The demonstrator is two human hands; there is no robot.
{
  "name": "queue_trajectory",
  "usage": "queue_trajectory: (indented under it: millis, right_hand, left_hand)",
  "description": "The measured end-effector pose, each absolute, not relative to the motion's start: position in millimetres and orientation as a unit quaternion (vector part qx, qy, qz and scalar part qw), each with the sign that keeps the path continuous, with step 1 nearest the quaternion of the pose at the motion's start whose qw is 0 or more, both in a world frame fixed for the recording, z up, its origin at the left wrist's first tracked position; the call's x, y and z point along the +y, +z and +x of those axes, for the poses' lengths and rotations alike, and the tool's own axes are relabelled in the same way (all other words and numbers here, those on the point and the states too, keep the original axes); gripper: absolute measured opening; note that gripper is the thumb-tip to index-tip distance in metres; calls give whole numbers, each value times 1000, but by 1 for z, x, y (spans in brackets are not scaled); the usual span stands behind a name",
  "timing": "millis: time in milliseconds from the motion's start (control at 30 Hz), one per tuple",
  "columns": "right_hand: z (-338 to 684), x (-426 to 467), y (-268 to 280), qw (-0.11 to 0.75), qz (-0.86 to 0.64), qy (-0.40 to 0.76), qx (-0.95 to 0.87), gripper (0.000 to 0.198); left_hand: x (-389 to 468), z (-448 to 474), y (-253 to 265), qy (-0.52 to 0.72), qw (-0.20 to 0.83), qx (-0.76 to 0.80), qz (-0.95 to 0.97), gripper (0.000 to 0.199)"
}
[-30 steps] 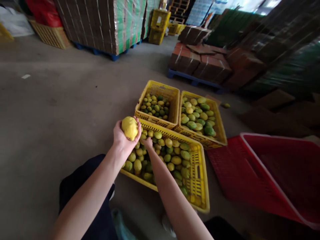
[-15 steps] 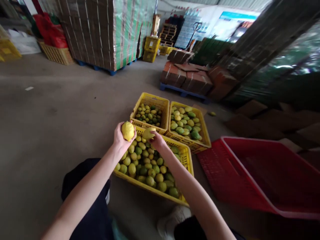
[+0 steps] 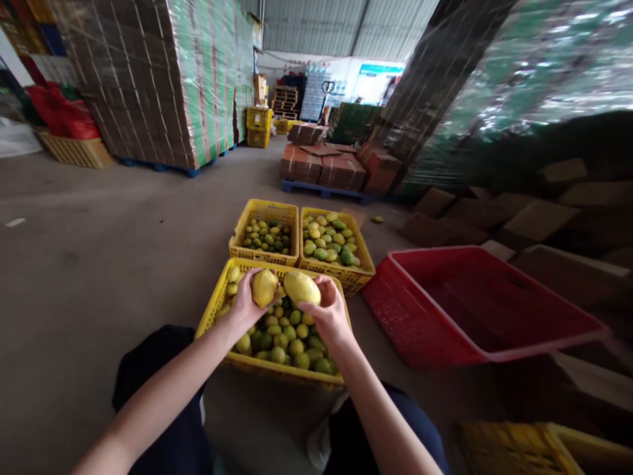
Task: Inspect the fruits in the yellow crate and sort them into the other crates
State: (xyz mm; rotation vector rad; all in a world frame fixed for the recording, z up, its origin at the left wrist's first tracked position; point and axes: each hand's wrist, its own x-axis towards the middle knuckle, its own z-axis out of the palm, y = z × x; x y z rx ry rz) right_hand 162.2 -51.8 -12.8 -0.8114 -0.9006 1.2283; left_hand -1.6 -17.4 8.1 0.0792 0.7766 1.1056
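Over the near yellow crate (image 3: 213, 298), my left hand (image 3: 244, 302) is closed round a yellow lemon (image 3: 264, 288). Close beside it, my right hand (image 3: 332, 310) grips a second, longer pale-yellow lemon (image 3: 302, 289) between thumb and fingers. The two fruits are held side by side, slightly apart. Below them the crate is filled with green and yellow lemons (image 3: 277, 355), partly hidden by my hands and forearms. Directly behind stand two more yellow crates: a left crate (image 3: 240, 247) with smaller green-yellow fruit and a right crate (image 3: 364, 260) with larger ones.
A red basket (image 3: 395, 310) stands at right. Flattened cardboard (image 3: 539, 214) lies behind it, and another yellow crate (image 3: 514, 445) is at bottom right. Strapped cartons (image 3: 324, 165) rest on a blue pallet ahead. Tall wrapped stacks (image 3: 208, 86) rise on both sides. One fruit (image 3: 378, 220) lies on the floor.
My right hand has lifted its lemon from over the crate and brought it up beside the left one, turning it lengthwise. The view has tilted up and swung right.
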Motion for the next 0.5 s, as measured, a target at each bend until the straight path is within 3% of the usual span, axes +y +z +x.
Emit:
queue_trajectory:
  millis: [233, 333, 500]
  right_hand:
    - [140, -59, -20, 626, -395, 348, -575, 63]
    - [134, -55, -28, 589, -430, 345, -591, 66]
    - [129, -51, -30, 542, -489, 308, -610, 53]
  left_hand:
    - [-21, 8, 9, 588, 731, 339, 74, 14]
    - [-21, 10, 10, 620, 710, 310, 122, 20]
    - [-17, 7, 9, 647, 659, 299, 241, 21]
